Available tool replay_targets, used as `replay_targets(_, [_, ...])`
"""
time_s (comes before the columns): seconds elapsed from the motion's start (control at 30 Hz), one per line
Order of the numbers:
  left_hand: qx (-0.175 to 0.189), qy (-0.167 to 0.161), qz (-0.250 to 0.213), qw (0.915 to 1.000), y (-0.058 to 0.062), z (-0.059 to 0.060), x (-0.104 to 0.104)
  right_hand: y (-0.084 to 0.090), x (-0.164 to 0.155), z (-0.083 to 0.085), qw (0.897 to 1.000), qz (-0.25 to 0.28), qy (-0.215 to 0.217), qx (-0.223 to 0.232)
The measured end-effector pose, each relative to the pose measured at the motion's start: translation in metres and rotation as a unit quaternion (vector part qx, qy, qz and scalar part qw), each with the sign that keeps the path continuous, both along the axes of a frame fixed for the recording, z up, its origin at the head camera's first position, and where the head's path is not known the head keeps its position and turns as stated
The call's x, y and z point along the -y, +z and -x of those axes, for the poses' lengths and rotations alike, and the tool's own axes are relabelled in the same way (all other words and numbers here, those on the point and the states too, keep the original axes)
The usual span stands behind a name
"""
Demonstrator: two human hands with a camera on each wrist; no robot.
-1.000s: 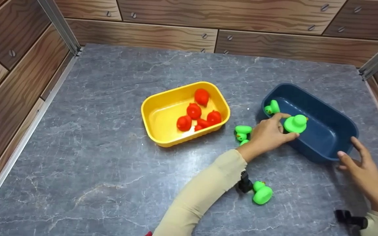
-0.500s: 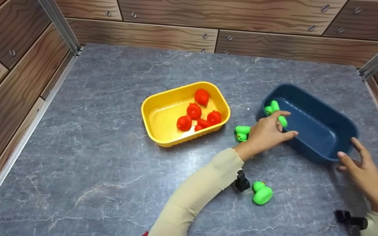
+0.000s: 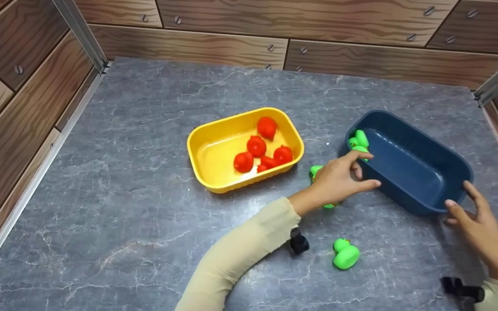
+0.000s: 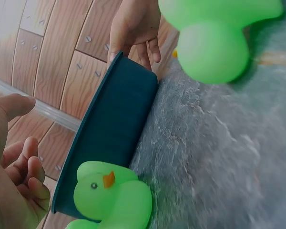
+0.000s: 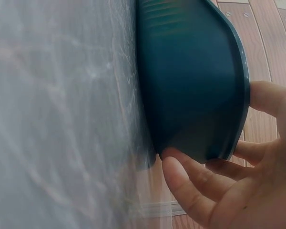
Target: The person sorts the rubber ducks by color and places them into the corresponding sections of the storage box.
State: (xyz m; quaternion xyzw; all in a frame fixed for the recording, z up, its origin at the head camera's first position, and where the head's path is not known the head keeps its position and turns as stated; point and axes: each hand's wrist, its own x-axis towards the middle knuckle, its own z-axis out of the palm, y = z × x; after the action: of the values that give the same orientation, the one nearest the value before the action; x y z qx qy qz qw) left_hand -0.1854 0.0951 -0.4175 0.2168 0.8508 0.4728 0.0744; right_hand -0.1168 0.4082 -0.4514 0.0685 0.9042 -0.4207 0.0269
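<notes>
Yellow tub [image 3: 214, 149]: left; holds red ducks [image 3: 261, 151].
Left hand [image 3: 339, 179]: grip empty, fingers relaxed, at blue tub's near-left rim; best kept low over the green ducks [image 3: 316, 170] beside it.
Blue tub [image 3: 422, 172]: right; two green ducks inside.
Right hand [image 3: 476, 224]: fingers steady the tub's near-right end.

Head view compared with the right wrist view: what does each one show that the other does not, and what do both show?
Only the head view shows the yellow tub with red ducks, the green ducks on the table and in the blue tub, and the left hand. Only the right wrist view shows, close up, the right hand's fingers touching the tub's outer wall near its base. Both show the blue tub and the right hand at its near end.
</notes>
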Motion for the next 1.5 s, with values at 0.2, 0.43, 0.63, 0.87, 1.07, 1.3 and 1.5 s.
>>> replay_targets(0.2, [0.005, -0.026, -0.014, 0.9995, -0.003, -0.006, 0.016, 0.001, 0.001, 0.001, 1.0, 0.008, 0.002, 0.004])
replay_targets(0.43, [-0.013, -0.03, 0.007, 0.9994, -0.003, -0.01, 0.033, 0.001, 0.0, 0.0, 1.0, 0.01, -0.003, 0.008])
replay_targets(0.63, [-0.021, -0.038, 0.022, 0.9988, -0.005, -0.012, 0.045, -0.004, -0.002, 0.001, 1.0, -0.005, -0.012, 0.013])
replay_targets(0.87, [-0.04, -0.043, 0.061, 0.9964, -0.01, -0.016, 0.055, 0.003, 0.002, -0.001, 1.0, -0.005, 0.002, -0.001])
replay_targets(1.07, [-0.051, -0.055, 0.085, 0.9935, -0.018, -0.016, 0.062, 0.004, 0.004, -0.001, 1.0, -0.002, 0.0, 0.002])
replay_targets(1.3, [-0.035, -0.054, 0.114, 0.9914, -0.026, -0.014, 0.067, 0.004, 0.003, -0.001, 1.0, -0.002, 0.006, 0.001])
replay_targets(1.5, [-0.032, -0.05, 0.124, 0.9905, -0.028, -0.012, 0.066, 0.005, 0.004, -0.001, 1.0, -0.003, 0.006, 0.0])
